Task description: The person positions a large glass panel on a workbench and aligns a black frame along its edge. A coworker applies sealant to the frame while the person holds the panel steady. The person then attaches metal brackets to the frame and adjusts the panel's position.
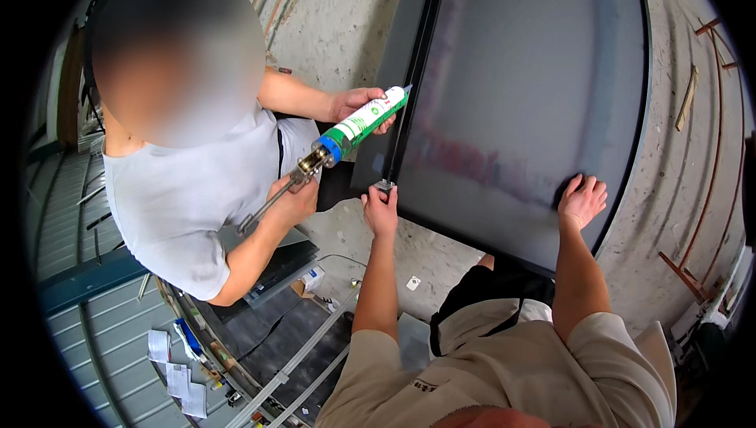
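Observation:
A large dark grey panel [528, 74] with a black rim lies in front of me. At its near left corner my left hand [381, 211] pinches a small shiny metal piece [384, 185]; its exact kind is too small to tell. My right hand [583, 201] rests on the panel near its right edge, fingers apart and holding nothing. On the left, a co-worker in a light grey shirt grips a caulking gun [315, 158] with a green and white sealant tube [366, 122]. The tube's nozzle [409, 89] is at the black groove [425, 42] along the panel's left side.
Concrete floor [346, 14] surrounds the panel. Below left stands a dark worktable [295, 341] with metal rails [303, 361] and a small box [312, 278]. Paper sheets [179, 381] hang at the lower left. Thin wooden strips [687, 97] lie on the right.

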Tool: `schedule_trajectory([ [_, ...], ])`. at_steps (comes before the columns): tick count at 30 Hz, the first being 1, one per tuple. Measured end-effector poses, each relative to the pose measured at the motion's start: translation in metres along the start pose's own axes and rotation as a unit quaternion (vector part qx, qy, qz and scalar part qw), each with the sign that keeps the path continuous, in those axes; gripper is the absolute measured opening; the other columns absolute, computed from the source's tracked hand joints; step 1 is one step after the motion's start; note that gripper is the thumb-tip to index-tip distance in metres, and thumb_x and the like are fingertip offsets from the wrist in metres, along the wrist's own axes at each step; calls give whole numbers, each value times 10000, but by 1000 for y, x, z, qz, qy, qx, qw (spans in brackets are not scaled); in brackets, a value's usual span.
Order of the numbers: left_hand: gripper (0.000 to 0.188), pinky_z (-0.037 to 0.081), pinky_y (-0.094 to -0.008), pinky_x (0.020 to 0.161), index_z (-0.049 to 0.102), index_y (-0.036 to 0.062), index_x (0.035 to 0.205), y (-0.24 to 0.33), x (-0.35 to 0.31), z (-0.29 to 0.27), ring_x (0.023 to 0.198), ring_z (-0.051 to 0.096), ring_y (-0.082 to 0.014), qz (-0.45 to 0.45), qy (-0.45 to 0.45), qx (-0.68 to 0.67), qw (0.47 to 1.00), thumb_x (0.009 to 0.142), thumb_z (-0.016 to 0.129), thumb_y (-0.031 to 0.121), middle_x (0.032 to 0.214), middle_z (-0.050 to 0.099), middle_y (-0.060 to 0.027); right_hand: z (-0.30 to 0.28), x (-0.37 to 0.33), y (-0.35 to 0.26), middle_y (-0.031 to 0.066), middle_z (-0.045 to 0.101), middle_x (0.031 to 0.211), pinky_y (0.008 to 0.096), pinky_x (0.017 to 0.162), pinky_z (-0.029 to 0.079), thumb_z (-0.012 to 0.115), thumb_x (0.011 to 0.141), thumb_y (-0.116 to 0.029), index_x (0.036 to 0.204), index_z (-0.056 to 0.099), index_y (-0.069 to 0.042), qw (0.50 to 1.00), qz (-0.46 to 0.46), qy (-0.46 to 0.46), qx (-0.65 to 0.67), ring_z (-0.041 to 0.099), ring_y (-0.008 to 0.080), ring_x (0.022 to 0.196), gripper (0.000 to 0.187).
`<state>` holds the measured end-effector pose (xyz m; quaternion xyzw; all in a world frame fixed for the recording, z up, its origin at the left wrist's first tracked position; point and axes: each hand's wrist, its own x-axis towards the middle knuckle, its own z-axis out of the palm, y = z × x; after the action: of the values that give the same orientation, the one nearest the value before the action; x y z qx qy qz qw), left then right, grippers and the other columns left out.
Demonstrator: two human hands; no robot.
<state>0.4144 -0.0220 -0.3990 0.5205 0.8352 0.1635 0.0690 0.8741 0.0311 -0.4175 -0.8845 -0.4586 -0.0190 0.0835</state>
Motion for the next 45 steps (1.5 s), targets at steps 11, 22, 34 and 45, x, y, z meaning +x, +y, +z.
schedule_trajectory([
  [11, 407, 478, -500, 710, 500, 83, 846, -9, 11, 3, 830, 577, -308, -6, -20, 12, 1000, 911, 766, 384, 701, 596, -31, 12, -2, -12, 81, 580, 1080, 434, 878, 426, 577, 994, -367, 989, 636, -110, 999, -8, 5, -38, 551, 302, 1039, 264],
  [22, 379, 502, -496, 768, 612, 68, 925, -17, 29, 20, 860, 638, -340, -10, -41, 33, 999, 926, 743, 424, 730, 646, -68, 36, 10, -21, 91, 572, 1094, 446, 887, 424, 559, 997, -415, 1024, 654, -115, 998, -1, -18, -64, 548, 309, 1051, 316],
  [34, 424, 444, -476, 728, 561, 73, 767, -15, 37, 30, 784, 601, -302, -16, -23, 37, 999, 896, 782, 411, 750, 596, -66, 50, 15, -24, 88, 568, 1107, 453, 917, 424, 559, 993, -432, 1026, 656, -123, 997, -4, -11, -71, 542, 303, 1074, 325],
  [45, 445, 437, -480, 660, 552, 59, 762, -21, 37, 40, 694, 582, -309, -40, -23, -4, 999, 891, 790, 413, 708, 560, -79, 56, 18, -25, 86, 563, 1104, 451, 916, 422, 551, 996, -436, 1025, 649, -130, 998, -3, -14, -68, 539, 304, 1071, 323],
])
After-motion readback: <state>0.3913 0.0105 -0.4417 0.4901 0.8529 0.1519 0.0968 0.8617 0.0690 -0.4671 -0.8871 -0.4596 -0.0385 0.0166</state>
